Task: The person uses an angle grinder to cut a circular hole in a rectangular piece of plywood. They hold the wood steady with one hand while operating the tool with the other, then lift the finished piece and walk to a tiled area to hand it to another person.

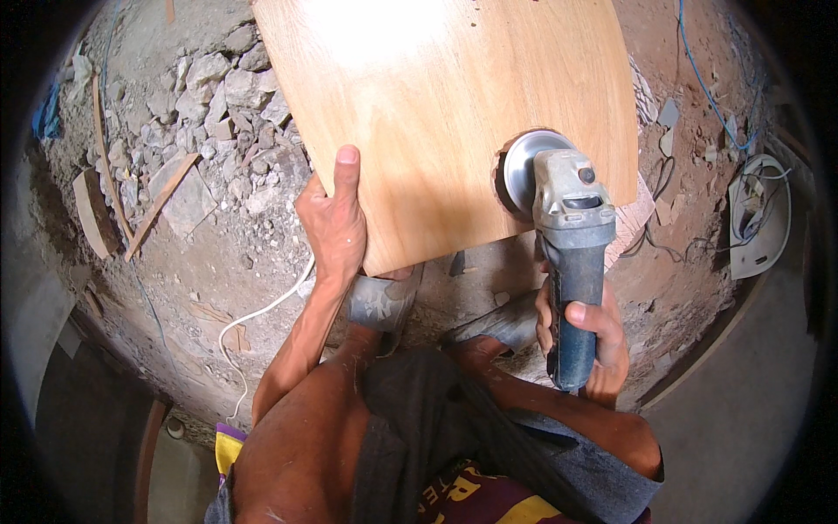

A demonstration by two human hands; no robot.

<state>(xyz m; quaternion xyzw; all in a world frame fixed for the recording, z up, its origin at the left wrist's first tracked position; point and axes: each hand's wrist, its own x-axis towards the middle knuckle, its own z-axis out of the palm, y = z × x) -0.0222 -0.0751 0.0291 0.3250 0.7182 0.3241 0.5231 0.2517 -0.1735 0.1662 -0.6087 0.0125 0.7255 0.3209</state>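
A light-brown wooden board (436, 105) leans up from the dusty ground in front of me. My left hand (333, 223) grips its lower left edge, thumb lying flat on the face. My right hand (587, 336) is wrapped around the dark blue handle of an angle grinder (567, 227). The grinder's round disc (522, 170) rests against the board's lower right area. My knees and grey sandals (384, 301) sit just below the board.
Broken stones and rubble (209, 96) lie to the upper left, with wood strips (157, 205) among them. A white cable (262, 314) trails across the ground at my left. A white round object with cords (759, 218) and a blue wire (707, 87) are at right.
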